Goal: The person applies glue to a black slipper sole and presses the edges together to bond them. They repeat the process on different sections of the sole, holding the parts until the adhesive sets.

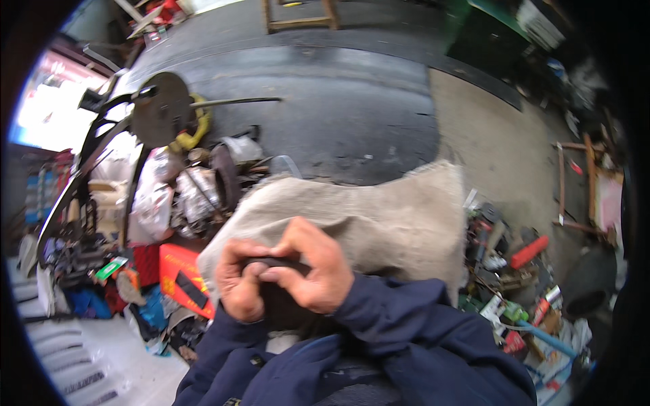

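In the lower middle of the head view, my left hand (240, 287) and my right hand (311, 267) are closed on a dark brown object (275, 260), with their thumbs and fingertips close together on it. Much of the object is hidden by my fingers, and I cannot make out what it is. Under and behind my hands a beige coarse cloth (389, 210) lies spread out in front of me.
A metal stand with a round plate (162, 111) stands left, beside bags (152, 199), a red box (176, 271) and mixed clutter. Tools (528, 250) and scraps lie right. Ahead are a dark floor mat (345, 101) and a wooden stool (301, 20).
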`<action>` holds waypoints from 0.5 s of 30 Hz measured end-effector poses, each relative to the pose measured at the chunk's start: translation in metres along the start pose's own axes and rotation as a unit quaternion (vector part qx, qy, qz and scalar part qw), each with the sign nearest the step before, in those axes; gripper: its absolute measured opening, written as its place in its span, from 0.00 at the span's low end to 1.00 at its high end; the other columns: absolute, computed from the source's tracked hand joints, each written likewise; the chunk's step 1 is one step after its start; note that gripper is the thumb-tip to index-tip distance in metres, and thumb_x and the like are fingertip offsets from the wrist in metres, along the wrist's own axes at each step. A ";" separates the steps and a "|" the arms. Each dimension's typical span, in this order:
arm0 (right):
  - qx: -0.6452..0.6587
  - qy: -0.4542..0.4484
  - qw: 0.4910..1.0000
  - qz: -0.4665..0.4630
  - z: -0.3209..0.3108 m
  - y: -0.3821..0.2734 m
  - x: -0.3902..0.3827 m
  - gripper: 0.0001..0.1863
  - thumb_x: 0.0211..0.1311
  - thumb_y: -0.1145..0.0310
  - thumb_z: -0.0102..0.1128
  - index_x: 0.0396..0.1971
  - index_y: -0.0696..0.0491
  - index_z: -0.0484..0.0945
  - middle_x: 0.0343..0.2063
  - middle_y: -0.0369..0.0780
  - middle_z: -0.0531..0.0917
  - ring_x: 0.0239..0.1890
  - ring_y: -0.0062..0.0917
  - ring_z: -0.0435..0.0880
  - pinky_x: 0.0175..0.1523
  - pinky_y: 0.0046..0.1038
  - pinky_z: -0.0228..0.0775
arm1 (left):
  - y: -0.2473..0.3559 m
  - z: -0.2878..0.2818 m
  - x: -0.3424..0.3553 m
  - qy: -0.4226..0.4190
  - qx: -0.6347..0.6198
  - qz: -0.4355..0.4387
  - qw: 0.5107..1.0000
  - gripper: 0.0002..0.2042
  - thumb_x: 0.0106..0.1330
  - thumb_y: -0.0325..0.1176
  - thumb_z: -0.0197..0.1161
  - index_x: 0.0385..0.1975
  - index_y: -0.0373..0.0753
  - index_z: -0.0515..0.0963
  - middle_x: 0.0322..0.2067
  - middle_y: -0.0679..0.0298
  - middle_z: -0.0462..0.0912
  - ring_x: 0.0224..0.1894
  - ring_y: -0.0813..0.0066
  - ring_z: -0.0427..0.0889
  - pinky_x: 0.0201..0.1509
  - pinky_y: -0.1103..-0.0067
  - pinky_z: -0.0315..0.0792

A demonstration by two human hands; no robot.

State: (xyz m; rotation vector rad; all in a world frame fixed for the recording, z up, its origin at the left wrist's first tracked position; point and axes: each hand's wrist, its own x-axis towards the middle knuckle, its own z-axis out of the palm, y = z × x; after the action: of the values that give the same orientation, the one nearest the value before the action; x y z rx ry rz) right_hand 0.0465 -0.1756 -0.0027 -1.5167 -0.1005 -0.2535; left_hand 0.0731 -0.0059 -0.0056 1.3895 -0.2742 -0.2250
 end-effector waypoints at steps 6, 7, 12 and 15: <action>0.007 0.009 1.000 0.018 0.000 0.000 -0.005 0.16 0.57 0.67 0.74 0.38 0.57 0.76 0.36 0.45 0.77 0.38 0.44 0.81 0.44 0.38 0.74 | -0.005 0.000 0.000 0.013 -0.013 0.003 1.000 0.12 0.72 0.36 0.66 0.44 0.35 0.74 0.41 0.60 0.79 0.43 0.75 0.77 0.53 0.79 0.70; 0.010 0.006 1.000 0.025 0.000 0.001 -0.006 0.16 0.58 0.66 0.74 0.38 0.57 0.76 0.37 0.46 0.77 0.39 0.44 0.81 0.44 0.38 0.74 | -0.007 0.000 -0.001 0.024 -0.022 -0.006 0.999 0.12 0.72 0.36 0.66 0.44 0.35 0.74 0.41 0.60 0.79 0.43 0.75 0.77 0.53 0.79 0.70; 0.008 0.036 0.999 -0.025 0.002 0.005 -0.007 0.12 0.58 0.74 0.73 0.37 0.58 0.78 0.34 0.44 0.76 0.35 0.40 0.79 0.41 0.33 0.72 | -0.011 -0.005 -0.002 0.040 0.000 0.000 0.999 0.12 0.72 0.35 0.67 0.44 0.35 0.73 0.38 0.62 0.78 0.40 0.78 0.76 0.51 0.80 0.70; -0.019 0.039 0.998 -0.038 0.002 0.006 -0.006 0.11 0.55 0.77 0.72 0.35 0.57 0.78 0.34 0.44 0.75 0.35 0.42 0.77 0.39 0.35 0.71 | -0.012 -0.007 0.002 -0.042 -0.075 0.008 0.996 0.09 0.74 0.27 0.62 0.48 0.37 0.72 0.44 0.61 0.75 0.47 0.75 0.77 0.57 0.77 0.73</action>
State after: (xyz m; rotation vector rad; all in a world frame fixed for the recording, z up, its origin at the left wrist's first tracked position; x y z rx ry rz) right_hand 0.0427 -0.1724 -0.0099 -1.5413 -0.0913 -0.3779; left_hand 0.0776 -0.0018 -0.0183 1.2314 -0.3321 -0.2859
